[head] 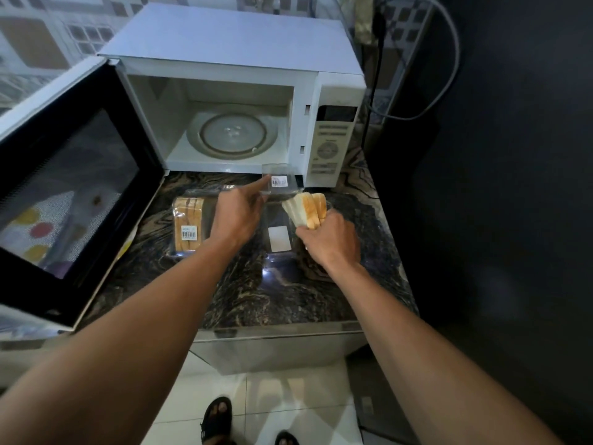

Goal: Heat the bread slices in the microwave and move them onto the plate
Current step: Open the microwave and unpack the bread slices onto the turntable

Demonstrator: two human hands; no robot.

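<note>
My right hand grips a few bread slices, lifted partly out of a clear plastic bag that lies on the dark marbled counter. My left hand pinches the bag's open top edge, near a barcode label. A second, sealed pack of bread rests on the counter to the left. Behind them the white microwave stands with its door swung wide to the left. Its glass turntable has nothing on it. No plate is in view.
The microwave's control panel is on its right side. Cables hang against the wall at the back right. A dark wall borders the counter on the right. My sandalled feet stand on a tiled floor below the counter's front edge.
</note>
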